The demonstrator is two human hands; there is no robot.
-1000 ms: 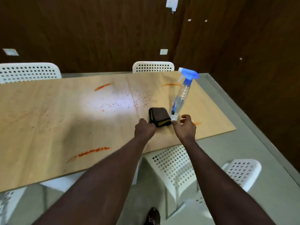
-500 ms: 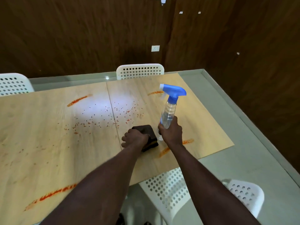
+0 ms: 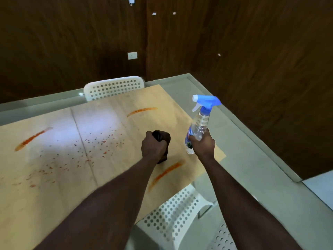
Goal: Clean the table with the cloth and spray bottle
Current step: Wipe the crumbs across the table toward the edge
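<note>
L hand (image 3: 153, 147) fist-tight on 1 cloth (image 3: 162, 137) mid-frame, R hand (image 3: 203, 144) wrapped round 1 spray bottle (image 3: 200, 123); 3 orange streaks (image 3: 165, 173) on table (image 3: 54, 195).

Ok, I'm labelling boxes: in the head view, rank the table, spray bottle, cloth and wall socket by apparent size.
1. table
2. spray bottle
3. cloth, partly hidden by the left hand
4. wall socket, smallest, though farthest away
</note>
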